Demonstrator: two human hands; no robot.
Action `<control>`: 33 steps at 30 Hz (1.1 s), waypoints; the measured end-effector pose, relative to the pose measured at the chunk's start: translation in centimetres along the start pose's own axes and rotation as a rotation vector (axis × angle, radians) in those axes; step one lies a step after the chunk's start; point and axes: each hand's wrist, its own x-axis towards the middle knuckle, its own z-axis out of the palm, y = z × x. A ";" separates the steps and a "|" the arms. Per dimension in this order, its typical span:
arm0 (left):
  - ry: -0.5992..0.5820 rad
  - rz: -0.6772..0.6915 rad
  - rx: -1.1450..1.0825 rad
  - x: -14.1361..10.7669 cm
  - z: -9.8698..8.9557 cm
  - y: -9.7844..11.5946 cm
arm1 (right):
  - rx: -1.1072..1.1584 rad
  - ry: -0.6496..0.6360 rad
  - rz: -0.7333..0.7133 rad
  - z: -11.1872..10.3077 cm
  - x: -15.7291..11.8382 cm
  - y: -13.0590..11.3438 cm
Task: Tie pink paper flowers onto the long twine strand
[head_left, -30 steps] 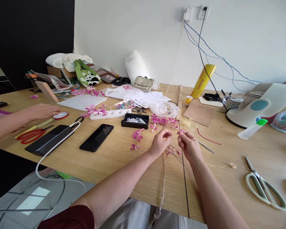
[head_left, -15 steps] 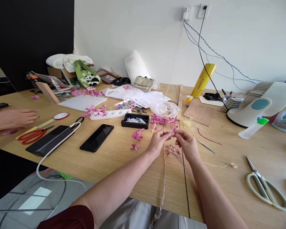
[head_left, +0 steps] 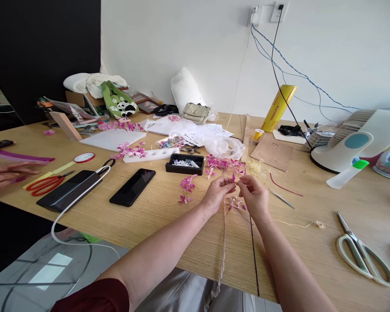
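My left hand pinches a small purple petal that sticks up between thumb and forefinger. Close beside it, my right hand is closed at the fingertips near the petal's base; whatever lies between them is too small to make out. A twisted pale cord hangs from below my hands over the table's front edge. Just under the fingers lies a sprig of pink blossoms. More pink flowers rest left of my left hand, and a larger bunch lies behind both hands.
Left of my hands are a black tray, a phone, a black power bank and red scissors. At right lie tweezers, large scissors and a fan. Another person's hands are at far left.
The petal now stands upright in my left fingers, and my right fingertips have shifted slightly. At far left, the other person's hands moved left, and a purple strip now shows beside them.
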 end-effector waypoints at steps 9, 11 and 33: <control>-0.027 0.034 -0.004 0.1 -0.1 -0.2 | 0.209 -0.167 0.226 -0.3 0.1 -0.7; -0.027 0.038 0.036 0.0 0.0 -0.3 | 0.301 -0.158 0.222 -0.2 0.1 -0.6; -0.038 -0.019 0.155 -0.1 -0.7 0.0 | 0.447 -0.058 0.256 -1.5 0.9 -0.5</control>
